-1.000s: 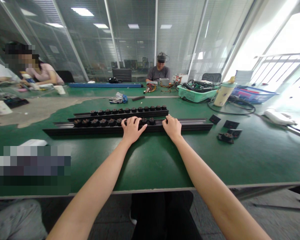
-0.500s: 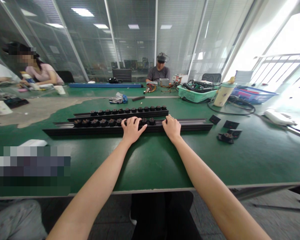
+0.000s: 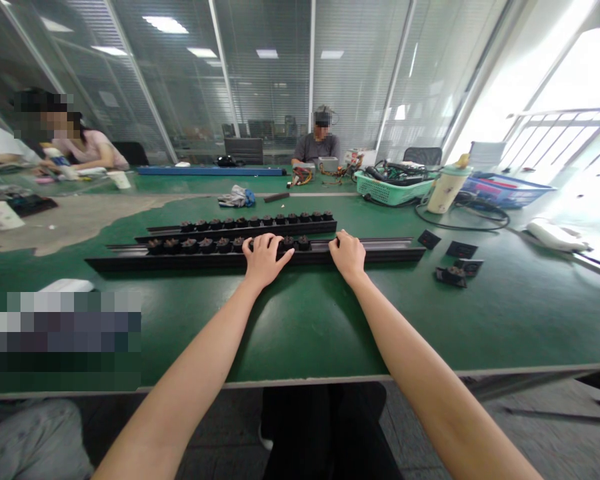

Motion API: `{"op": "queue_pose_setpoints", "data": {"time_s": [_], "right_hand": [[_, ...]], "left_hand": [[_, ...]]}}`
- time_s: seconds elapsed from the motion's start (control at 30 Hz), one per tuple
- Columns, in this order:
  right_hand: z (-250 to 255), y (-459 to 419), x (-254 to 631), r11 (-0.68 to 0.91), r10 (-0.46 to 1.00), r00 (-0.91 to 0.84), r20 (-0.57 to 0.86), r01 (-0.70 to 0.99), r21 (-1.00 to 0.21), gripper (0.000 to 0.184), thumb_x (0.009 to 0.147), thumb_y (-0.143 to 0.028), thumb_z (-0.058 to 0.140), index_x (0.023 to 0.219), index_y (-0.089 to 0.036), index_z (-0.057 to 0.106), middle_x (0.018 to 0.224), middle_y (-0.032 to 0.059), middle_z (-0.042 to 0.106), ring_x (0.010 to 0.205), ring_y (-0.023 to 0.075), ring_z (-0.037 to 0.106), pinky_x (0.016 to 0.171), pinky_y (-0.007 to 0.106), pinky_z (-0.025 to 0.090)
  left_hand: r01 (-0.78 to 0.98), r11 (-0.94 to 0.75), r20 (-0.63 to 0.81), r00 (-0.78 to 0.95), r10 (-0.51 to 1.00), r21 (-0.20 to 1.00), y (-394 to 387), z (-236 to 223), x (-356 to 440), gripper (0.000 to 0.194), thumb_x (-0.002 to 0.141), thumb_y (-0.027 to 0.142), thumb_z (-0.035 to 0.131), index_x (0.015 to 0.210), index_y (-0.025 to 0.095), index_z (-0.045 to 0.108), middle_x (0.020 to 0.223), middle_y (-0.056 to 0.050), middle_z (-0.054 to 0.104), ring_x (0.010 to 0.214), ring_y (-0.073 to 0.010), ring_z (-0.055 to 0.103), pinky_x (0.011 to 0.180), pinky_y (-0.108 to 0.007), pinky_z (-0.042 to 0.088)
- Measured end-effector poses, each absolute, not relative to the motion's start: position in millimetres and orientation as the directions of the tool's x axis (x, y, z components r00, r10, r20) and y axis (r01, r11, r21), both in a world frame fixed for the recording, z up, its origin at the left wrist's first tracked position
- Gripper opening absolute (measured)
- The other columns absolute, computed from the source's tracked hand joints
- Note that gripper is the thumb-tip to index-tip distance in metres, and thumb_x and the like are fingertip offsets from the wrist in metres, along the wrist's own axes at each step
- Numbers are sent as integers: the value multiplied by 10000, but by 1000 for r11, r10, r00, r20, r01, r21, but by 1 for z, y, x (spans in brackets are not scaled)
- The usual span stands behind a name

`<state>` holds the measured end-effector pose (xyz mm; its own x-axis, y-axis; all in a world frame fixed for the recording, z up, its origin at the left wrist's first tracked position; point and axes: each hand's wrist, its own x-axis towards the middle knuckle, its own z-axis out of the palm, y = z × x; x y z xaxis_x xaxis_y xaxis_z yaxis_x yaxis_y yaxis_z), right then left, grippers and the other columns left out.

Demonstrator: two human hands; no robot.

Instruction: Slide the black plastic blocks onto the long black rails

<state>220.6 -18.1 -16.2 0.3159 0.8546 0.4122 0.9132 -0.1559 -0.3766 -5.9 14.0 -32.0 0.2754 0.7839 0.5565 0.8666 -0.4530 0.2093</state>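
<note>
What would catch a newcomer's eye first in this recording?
Two long black rails lie side by side on the green workbench, each carrying a row of small dark parts. The left hand and right hand rest mid-rail on the nearer one. Far right, a green basket holds tangled cables.

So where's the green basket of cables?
In the head view, the green plastic basket sits far beyond the right hand on the workbench, with a cream tumbler just to its right.
</note>
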Motion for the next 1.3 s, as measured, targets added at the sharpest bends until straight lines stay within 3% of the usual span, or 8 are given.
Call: {"op": "queue_pose_setpoints", "data": {"time_s": [0.67,0.93,1.1,1.3], "right_hand": [[-18,-17,227,-133,851,325,412,893,-430,336,1062,-277,452,1169,-228,767,1422,91,687,1131,252,710,932,328,518],[-14,-11,246,-31,910,171,378,937,-348,288,1049,-282,519,1180,-197,761,1190,126,782,1111,282,724,980,361,515],[-29,-9,266,212,879,-35,476,923,-323,383,1051,-239,494,1395,-170,646,1521,140,602,1368,268,608,1211,451,399],[-44,-8,273,301,832,-78,549,895,-329,441,1057,-251,434,1448,-131,597,1548,152,569,1429,253,557,1273,484,333]], "left_hand": [[867,-460,568,284,772,190,15,-33,-6,448,1022,549,489,1327,265,655,1381,-124,623,1357,-328,491,1236,-583,185],[867,-462,574,285,767,187,17,-35,-7,442,1023,550,493,1319,265,657,1379,-128,632,1353,-325,500,1231,-583,191],[869,-457,573,278,771,192,16,-35,-6,444,1020,549,494,1322,266,656,1381,-124,631,1352,-321,497,1231,-576,192],[870,-455,562,283,777,191,15,-34,-6,443,1022,551,485,1330,278,649,1395,-117,614,1361,-324,484,1233,-574,190]]}}
